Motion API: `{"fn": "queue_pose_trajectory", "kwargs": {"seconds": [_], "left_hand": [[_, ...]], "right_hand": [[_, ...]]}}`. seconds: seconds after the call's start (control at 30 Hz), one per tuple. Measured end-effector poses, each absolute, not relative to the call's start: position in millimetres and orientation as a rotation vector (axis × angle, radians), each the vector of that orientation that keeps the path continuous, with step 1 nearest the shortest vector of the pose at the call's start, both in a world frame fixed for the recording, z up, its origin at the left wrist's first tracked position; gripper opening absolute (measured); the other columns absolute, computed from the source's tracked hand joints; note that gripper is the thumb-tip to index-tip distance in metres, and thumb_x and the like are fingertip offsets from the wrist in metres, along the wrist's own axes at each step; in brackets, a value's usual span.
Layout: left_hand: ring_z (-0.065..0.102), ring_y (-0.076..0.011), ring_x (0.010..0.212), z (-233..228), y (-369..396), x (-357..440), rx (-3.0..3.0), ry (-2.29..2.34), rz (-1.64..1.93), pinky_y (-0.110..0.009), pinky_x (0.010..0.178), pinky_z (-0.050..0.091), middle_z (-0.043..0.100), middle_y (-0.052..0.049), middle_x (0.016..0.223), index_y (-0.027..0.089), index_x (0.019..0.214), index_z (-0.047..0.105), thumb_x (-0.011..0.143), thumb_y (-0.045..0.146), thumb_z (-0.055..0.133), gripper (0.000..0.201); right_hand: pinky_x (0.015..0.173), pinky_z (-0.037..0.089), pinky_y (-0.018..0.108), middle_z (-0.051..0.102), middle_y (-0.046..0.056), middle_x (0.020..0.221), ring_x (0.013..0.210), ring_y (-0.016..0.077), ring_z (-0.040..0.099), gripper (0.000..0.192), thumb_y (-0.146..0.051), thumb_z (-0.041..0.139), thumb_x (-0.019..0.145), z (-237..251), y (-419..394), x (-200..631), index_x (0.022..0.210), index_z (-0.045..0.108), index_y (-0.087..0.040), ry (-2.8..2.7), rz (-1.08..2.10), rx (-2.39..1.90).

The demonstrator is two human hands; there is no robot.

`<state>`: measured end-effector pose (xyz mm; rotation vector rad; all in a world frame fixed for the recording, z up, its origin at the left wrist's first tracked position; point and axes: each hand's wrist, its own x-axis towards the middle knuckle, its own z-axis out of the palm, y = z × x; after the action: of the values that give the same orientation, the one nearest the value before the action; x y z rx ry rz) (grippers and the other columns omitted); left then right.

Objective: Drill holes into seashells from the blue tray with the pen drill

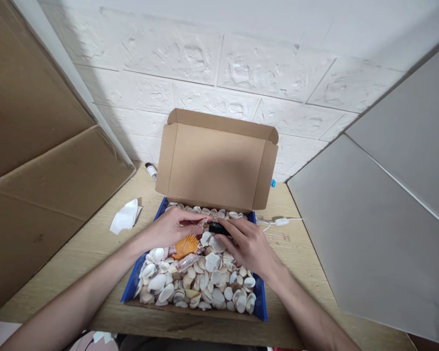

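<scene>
Both hands (212,234) and forearms are bare, without sleeves, rings or watches.

A wooden tabletop (95,246) stands against a white brick-patterned wall (205,73). On the left, large brown cardboard sheets (40,170) lean along the tabletop's edge. On the right, grey panels (388,219) stand at an angle and meet the wall in the corner. A crumpled white tissue (125,216) lies on the tabletop near the cardboard sheets. Farther back, close to the wall, a small white bottle (151,170) with a dark cap lies on its side. A white cable (280,222) with an inline switch runs across the tabletop toward the grey panels. A small blue object (273,183) shows near the wall; what it is cannot be told.
</scene>
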<state>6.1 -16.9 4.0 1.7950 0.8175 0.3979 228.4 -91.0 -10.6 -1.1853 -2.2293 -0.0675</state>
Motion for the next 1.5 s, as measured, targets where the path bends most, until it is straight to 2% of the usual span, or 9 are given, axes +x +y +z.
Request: {"fn": "queue_pose_trajectory", "kwargs": {"seconds": [0.13,0.27,0.7,0.87,0.93,1.17,1.5], "left_hand": [[0.068,-0.0205,0.099,3,-17,7,1.795,0.808,0.438,-0.027,0.085,0.053,0.07,-0.007,0.119,0.017,0.123,0.066,0.089,0.025,0.06,0.035],[0.068,-0.0215,0.102,6,-18,8,1.807,0.794,0.487,-0.028,0.091,0.052,0.071,-0.008,0.115,0.015,0.117,0.069,0.086,0.022,0.063,0.033],[0.068,-0.0201,0.102,3,-19,10,1.86,0.81,0.55,-0.027,0.091,0.051,0.072,-0.008,0.115,0.016,0.113,0.073,0.087,0.022,0.059,0.03],[0.068,-0.0164,0.081,3,-20,10,1.869,0.879,0.52,-0.022,0.073,0.051,0.077,-0.005,0.095,0.015,0.109,0.074,0.087,0.023,0.058,0.028],[0.066,-0.0154,0.077,3,-20,10,1.87,0.905,0.509,-0.021,0.07,0.049,0.077,-0.005,0.093,0.014,0.107,0.074,0.087,0.023,0.057,0.028],[0.067,-0.0166,0.08,-6,-17,8,1.933,0.914,0.538,-0.023,0.071,0.05,0.076,-0.004,0.095,0.017,0.104,0.075,0.087,0.026,0.055,0.028],[0.07,-0.0185,0.093,-1,-18,9,2.006,0.929,0.566,-0.025,0.082,0.052,0.076,-0.003,0.106,0.02,0.109,0.074,0.088,0.023,0.053,0.03]], "right_hand": [[0.068,0.054,0.031,0.072,0.01,0.093,0.079,0.0188,0.065,0.028,-0.028,0.057,0.092,-8,-91,228,0.114,0.062,-0.012,-2.21,-0.109,-1.172],[0.069,0.054,0.031,0.071,0.01,0.094,0.08,0.0188,0.063,0.028,-0.025,0.059,0.091,-7,-92,229,0.115,0.062,-0.012,-2.194,-0.135,-1.152],[0.067,0.053,0.031,0.07,0.01,0.093,0.077,0.0185,0.061,0.028,-0.025,0.057,0.091,-7,-92,229,0.116,0.061,-0.012,-2.203,-0.158,-1.166],[0.069,0.055,0.031,0.07,0.011,0.094,0.08,0.0194,0.064,0.031,-0.027,0.056,0.092,-8,-92,228,0.117,0.06,-0.01,-2.221,-0.11,-1.196],[0.069,0.056,0.031,0.07,0.011,0.093,0.08,0.0194,0.065,0.031,-0.029,0.054,0.093,-8,-92,228,0.117,0.06,-0.01,-2.232,-0.1,-1.212],[0.067,0.056,0.031,0.071,0.011,0.093,0.079,0.0184,0.065,0.031,-0.03,0.052,0.095,-8,-92,228,0.118,0.06,-0.012,-2.235,-0.1,-1.226],[0.068,0.055,0.031,0.07,0.01,0.092,0.079,0.0183,0.063,0.029,-0.028,0.054,0.094,-10,-91,229,0.118,0.061,-0.013,-2.206,-0.173,-1.222]]}}
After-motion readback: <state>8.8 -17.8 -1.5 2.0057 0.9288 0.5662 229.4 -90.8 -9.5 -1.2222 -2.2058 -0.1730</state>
